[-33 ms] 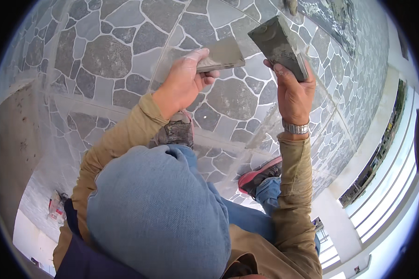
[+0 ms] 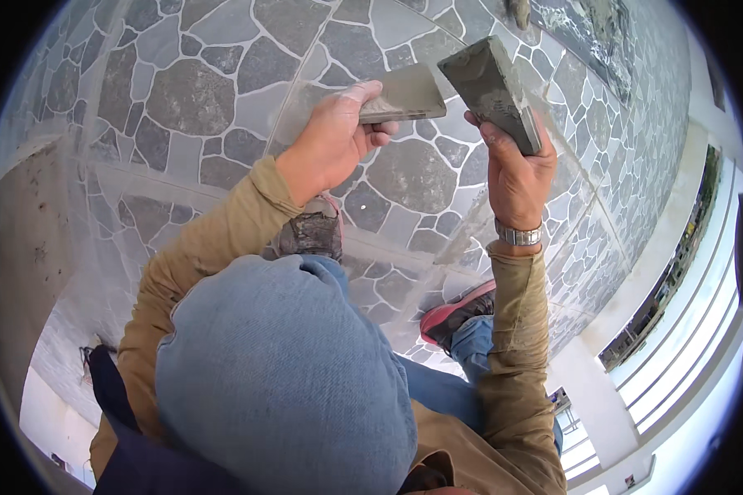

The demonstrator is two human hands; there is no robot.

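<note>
My left hand point(image 2: 330, 144) is closed round the near left end of a flat grey tile piece point(image 2: 409, 92), thumb on top and fingers curled beneath. Opposite it, my right hand point(image 2: 522, 186) grips the lower end of a second grey tile piece point(image 2: 480, 81), which is tilted up and has rough, wet-looking mortar smeared on its face. A narrow gap separates the two pieces. Both are held above the stone-patterned floor point(image 2: 409, 177). A metal watch point(image 2: 518, 234) is on my right wrist.
At the upper right lies a dark, mortar-streaked sheet or tray point(image 2: 586, 37). My bent knee point(image 2: 281, 355) rises in front, and my shoes point(image 2: 462, 313) rest on the floor. A rough wall edge point(image 2: 25, 231) stands at left; a white railing point(image 2: 677, 330) runs along the right.
My left hand and its tile piece have shifted slightly right. My right hand has moved a little down and left, bringing the pieces closer together.
</note>
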